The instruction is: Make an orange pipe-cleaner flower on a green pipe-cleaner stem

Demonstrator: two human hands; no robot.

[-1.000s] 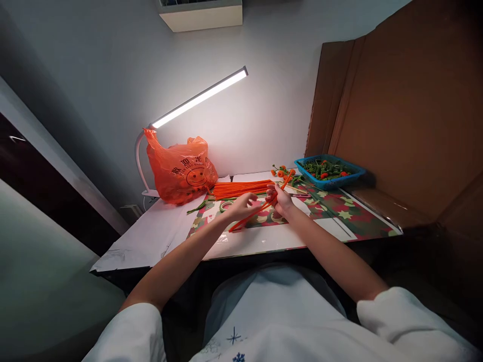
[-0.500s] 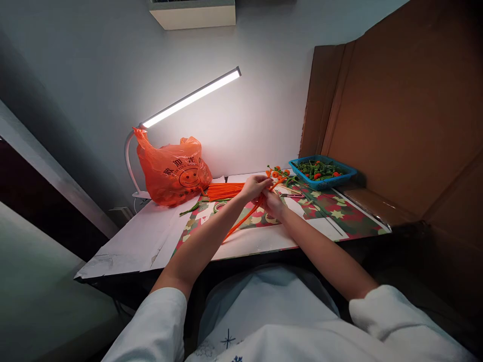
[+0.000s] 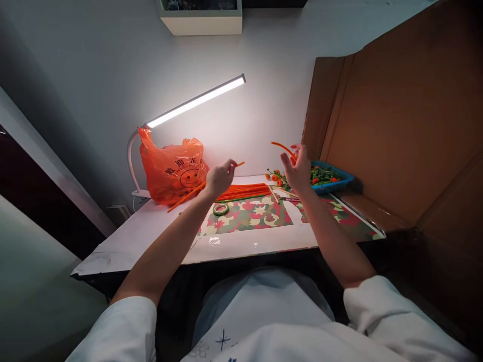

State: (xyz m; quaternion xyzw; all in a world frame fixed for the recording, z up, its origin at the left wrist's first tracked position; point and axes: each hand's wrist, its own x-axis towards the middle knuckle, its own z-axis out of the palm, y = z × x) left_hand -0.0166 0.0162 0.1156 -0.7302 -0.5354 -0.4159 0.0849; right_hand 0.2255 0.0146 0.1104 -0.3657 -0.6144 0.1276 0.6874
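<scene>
- The left hand point(image 3: 221, 177) is closed on an orange fuzzy stem point(image 3: 184, 198); its short tip pokes past the fingertips towards two o'clock, and the longer part reaches out from behind the wrist towards eight.
- The right hand point(image 3: 298, 171), well apart at three o'clock from the left, holds a second orange stem point(image 3: 281, 145), which curves out towards ten; thumb and forefinger stand slightly apart, and the exact pinch point cannot be told.
- A bundle of orange stems point(image 3: 247, 191) lies on the table point(image 3: 132, 241) at four o'clock from the left hand, its near-left end hidden by that hand and wrist.
- A green tape roll point(image 3: 221, 209) lies at six o'clock from the left hand, at the edge of a camouflage-patterned sheet point(image 3: 252, 215).
- Orange flowers point(image 3: 278, 182) sit between eight and nine o'clock from the right hand; a blue basket point(image 3: 327, 189) of green and orange pieces is at four, partly covered by that hand.
- A lit lamp point(image 3: 196, 102) slants above at eleven o'clock from the left hand; tall cardboard point(image 3: 396, 125) walls off the right side.
- The orange plastic bag point(image 3: 158, 176), at nine o'clock from the left hand, bears a smiling face, Chinese characters including 迎 and 光, and small Latin lettering, partly legible as "YING GUANG".
</scene>
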